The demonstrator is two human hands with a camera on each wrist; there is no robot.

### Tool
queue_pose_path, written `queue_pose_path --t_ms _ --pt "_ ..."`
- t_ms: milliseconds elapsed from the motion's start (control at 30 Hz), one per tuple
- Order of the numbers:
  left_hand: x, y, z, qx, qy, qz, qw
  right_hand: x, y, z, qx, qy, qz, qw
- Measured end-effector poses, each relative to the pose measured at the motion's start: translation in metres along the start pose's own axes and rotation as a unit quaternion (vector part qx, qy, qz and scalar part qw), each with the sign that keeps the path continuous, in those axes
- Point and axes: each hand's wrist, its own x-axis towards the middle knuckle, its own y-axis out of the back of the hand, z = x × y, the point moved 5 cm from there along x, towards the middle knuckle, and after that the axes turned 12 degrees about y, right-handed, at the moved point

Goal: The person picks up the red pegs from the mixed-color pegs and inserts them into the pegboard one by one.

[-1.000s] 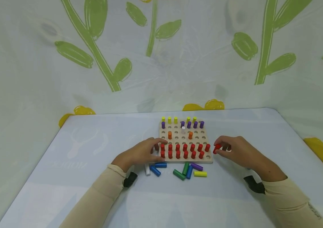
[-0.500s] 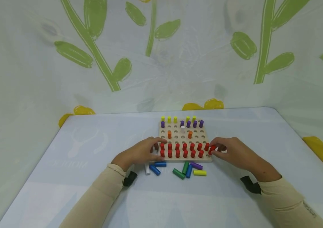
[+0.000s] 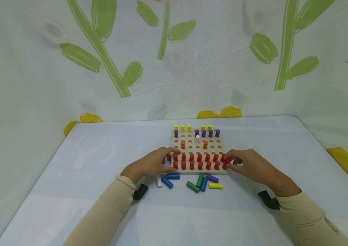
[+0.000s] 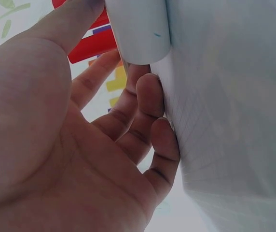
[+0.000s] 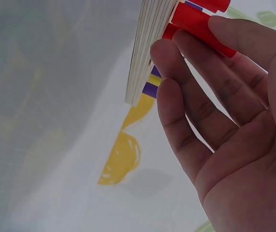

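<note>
A wooden pegboard (image 3: 198, 172) lies on the table with red pegs (image 3: 191, 165) standing upright in its two front rows. At its left edge my left hand (image 3: 150, 164) holds the board, thumb near the front corner and index finger reaching over the side. My right hand (image 3: 250, 165) pinches a red peg (image 5: 205, 30) between thumb and fingers at the front right corner. In the head view that peg leans slightly, its lower end at the last front-row hole. Fingers hide part of it. Beside the left thumb lies a white peg (image 4: 138, 34).
Loose pegs lie in front of the board: blue (image 3: 167, 182), green (image 3: 193, 186), purple (image 3: 212, 178) and yellow (image 3: 215, 186). Farther back on the board stand yellow, purple, orange (image 3: 205, 145) and white pegs among open holes. A patterned cloth wall (image 3: 217, 85) rises behind the table.
My right hand has moved left with the red peg, from beside the board to the front right corner hole. The left hand has stayed at the board's left edge.
</note>
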Motion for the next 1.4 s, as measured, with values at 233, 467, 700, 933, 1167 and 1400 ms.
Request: queue_pose_path --t_ms 233,467,700,933,1167,1400 --pt "0.0005 -0.0006 -0.0004 -0.003 0.001 -0.003 1.0000 -0.0002 -0.0021 0.0005 0.002 -0.002 -0.005 1.000" --pt "-0.0006 0.0005 0.0005 -0.007 0.000 -0.002 1.0000 0.0011 -0.0029 0.0006 0.007 -0.003 -0.007 1.000" --pt "-0.0005 0.0007 0.0004 -0.010 0.004 -0.003 0.9999 0.0014 -0.0032 0.0002 0.008 0.001 -0.007 1.000" --pt "0.0004 0.0003 -0.0001 -0.010 0.002 -0.004 0.9999 0.0014 -0.0046 0.0004 0.011 -0.003 -0.011 1.000" --pt "-0.0002 0.0003 -0.0001 -0.007 -0.002 -0.006 1.0000 0.0019 -0.0064 -0.0016 0.016 -0.008 -0.016 1.000" --pt "-0.0008 0.0006 0.0008 -0.005 -0.004 -0.004 1.0000 0.0017 -0.0071 -0.0011 0.015 -0.008 -0.015 1.000"
